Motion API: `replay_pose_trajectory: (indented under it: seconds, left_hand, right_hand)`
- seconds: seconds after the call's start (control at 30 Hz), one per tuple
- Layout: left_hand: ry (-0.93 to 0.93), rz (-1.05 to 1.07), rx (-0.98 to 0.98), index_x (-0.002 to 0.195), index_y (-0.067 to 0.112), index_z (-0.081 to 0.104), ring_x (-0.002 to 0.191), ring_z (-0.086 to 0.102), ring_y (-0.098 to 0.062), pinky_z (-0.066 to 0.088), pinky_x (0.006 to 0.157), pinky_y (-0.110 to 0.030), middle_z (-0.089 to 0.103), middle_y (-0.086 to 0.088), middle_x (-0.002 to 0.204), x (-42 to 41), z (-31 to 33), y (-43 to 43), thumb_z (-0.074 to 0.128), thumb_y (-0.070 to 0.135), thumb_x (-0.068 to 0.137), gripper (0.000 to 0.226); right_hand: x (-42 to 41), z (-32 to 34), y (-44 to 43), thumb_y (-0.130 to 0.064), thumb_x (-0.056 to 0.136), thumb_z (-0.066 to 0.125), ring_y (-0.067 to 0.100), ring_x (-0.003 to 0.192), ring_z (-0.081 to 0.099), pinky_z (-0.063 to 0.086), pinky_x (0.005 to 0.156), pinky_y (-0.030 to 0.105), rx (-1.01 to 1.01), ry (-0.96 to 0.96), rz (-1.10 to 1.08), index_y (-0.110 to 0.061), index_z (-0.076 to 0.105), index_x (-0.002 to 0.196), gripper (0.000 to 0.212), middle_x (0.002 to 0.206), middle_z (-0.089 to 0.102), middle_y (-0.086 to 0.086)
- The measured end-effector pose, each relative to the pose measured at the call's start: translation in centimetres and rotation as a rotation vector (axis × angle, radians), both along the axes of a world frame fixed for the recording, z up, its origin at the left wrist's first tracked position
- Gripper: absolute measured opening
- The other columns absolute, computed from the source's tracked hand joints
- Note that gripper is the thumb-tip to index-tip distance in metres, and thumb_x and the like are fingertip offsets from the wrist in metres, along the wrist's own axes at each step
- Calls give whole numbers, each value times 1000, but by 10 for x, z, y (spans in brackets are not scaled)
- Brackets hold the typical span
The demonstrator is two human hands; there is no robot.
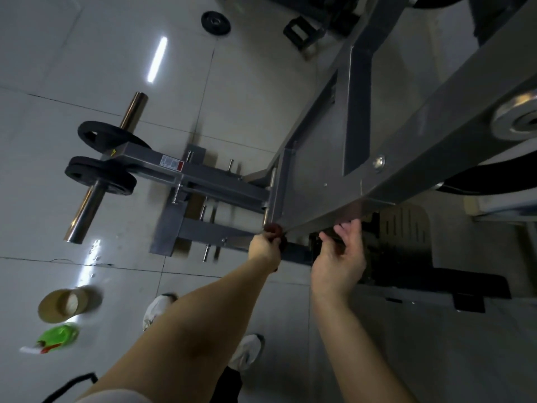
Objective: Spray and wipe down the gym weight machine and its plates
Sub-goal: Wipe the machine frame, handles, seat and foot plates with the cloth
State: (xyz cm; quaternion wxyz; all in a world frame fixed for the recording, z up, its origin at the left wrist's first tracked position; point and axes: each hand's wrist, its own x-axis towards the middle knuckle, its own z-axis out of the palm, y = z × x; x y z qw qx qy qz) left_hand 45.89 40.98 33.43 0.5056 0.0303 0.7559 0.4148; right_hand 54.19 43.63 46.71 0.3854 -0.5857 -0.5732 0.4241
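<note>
The grey steel weight machine (325, 158) fills the right and middle of the head view. Black plates (98, 175) sit on its chrome sleeve (87, 210) at the left. My left hand (266, 247) grips a dark red cloth (272, 228) at the lower corner of the grey frame panel. My right hand (340, 257) reaches under the panel's bottom edge, fingers loosely spread and touching the underside, holding nothing that I can see. The green spray bottle (55, 337) lies on the tiled floor at lower left, far from both hands.
A tan round container (62, 305) sits beside the spray bottle. A loose black plate (215, 22) lies on the floor at the top. A black seat pad (406, 257) and base are under the frame at right. My white shoes (247, 351) stand on bare tiles.
</note>
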Motion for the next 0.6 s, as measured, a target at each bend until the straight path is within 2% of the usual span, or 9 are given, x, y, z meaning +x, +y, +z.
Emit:
replay_pose_trajectory:
  seconds: [0.07,0.2,0.27,0.37,0.43,0.53,0.6]
  left_hand:
    - [-40,-3,-6,129,10,68,124,60,-28,41,104,-31,66,-11,131,1,1,-5,57,16,103,29]
    - [-54,-78,60,124,9,70,116,63,-25,43,103,-31,70,-9,121,0,12,-40,56,13,103,26]
    - [-26,-119,108,117,10,72,110,64,-21,44,101,-29,70,-6,111,-7,20,-65,59,13,101,21]
    - [-36,-119,182,99,16,72,97,66,-20,48,95,-30,70,-3,95,-25,33,-97,64,11,98,10]
    - [-59,-124,206,91,21,70,91,69,-20,53,89,-33,70,-2,90,-44,41,-114,66,13,97,11]
    - [-81,-152,234,88,23,70,82,68,-9,51,73,-17,70,4,87,-69,42,-136,72,14,93,11]
    - [-95,-174,226,89,24,70,84,69,-12,50,71,-15,71,3,88,-80,41,-149,74,14,91,11]
  right_hand:
    - [0,-4,7,14,94,58,-13,100,63,57,88,20,-13,-9,4,-14,46,150,64,127,60,6]
    - [4,-18,-6,10,93,60,8,117,62,52,100,31,-117,-111,10,-15,53,145,59,134,62,4]
    - [3,-27,-22,9,94,59,13,116,61,49,97,27,-238,-177,45,-14,57,140,52,133,63,5]
    - [-2,-39,-49,2,98,57,14,118,60,43,93,23,-415,-261,184,-15,62,136,41,126,63,-2]
    - [-11,-46,-69,-4,101,57,11,114,57,46,93,22,-529,-258,252,-16,64,133,35,122,61,-5]
    - [-26,-55,-95,-12,102,59,18,114,63,51,104,35,-641,-194,264,-27,69,113,21,124,68,4]
    - [-35,-58,-109,-16,102,60,15,106,66,52,97,33,-668,-198,278,-33,68,99,20,109,72,-1]
